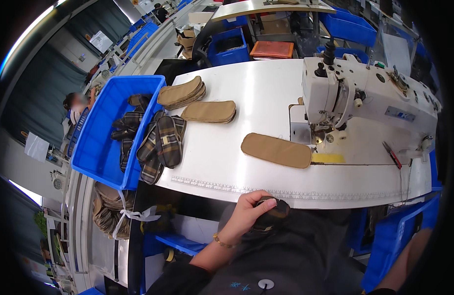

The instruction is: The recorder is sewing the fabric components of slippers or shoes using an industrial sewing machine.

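Observation:
My left hand (pixel 252 209) is closed around a dark plaid fabric piece (pixel 272 210) just below the table's front edge. A tan oval fabric piece (pixel 276 150) lies on the white table (pixel 246 83), left of the sewing machine's needle area (pixel 318 135). Two stacks of tan pieces (pixel 180 93) sit at the back left, with dark plaid pieces (pixel 165 142) piled beside the blue bin (pixel 84 152). At the lower right, my right forearm (pixel 406 260) reaches up beside another blue bin (pixel 389 260); its fingers are hidden at the dark rim of the picture.
The sewing machine (pixel 369 103) occupies the table's right, with red-handled snips (pixel 394 157) lying in front. A bundle of brown pieces (pixel 106 216) hangs tied at the left. A co-worker (pixel 79 108) sits beyond the bin. More blue bins (pixel 227 46) stand behind the table.

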`<state>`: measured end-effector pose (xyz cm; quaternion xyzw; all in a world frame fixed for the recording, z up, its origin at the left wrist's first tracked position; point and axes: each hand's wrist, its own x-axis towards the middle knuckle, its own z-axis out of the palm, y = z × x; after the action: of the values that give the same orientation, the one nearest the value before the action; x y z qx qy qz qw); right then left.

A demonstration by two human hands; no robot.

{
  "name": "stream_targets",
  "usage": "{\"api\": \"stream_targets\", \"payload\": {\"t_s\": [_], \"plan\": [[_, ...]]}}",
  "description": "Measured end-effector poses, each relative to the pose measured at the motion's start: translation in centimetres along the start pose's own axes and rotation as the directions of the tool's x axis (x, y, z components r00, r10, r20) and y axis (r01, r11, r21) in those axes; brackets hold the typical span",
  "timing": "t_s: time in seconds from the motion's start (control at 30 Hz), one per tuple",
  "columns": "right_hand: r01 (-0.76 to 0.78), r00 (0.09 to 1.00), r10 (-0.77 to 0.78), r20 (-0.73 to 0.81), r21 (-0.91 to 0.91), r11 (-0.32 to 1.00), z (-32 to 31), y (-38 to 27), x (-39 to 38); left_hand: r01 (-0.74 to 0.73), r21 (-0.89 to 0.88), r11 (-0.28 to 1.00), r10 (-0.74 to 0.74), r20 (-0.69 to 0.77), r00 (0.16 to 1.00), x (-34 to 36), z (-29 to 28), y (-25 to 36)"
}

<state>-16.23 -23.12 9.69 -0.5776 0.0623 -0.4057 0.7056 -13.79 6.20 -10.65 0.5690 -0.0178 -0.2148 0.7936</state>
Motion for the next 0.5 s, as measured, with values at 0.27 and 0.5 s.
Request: {"api": "stream_targets", "payload": {"t_s": [0.27,0.5], "plan": [[0.047,0.975,-0.05,-0.215,-0.019,0.999,-0.3,2.1,-1.1,0.014,0.029,0.999,-0.014,0.0,1.0,-0.4,-0.5,-0.1],[0.104,0.898,-0.172,-0.405,-0.185,0.977,-1.8,2.4,-1.3,-0.006,0.105,0.994,0.011,-0.04,0.999,-0.4,-0.6,0.2]]}}
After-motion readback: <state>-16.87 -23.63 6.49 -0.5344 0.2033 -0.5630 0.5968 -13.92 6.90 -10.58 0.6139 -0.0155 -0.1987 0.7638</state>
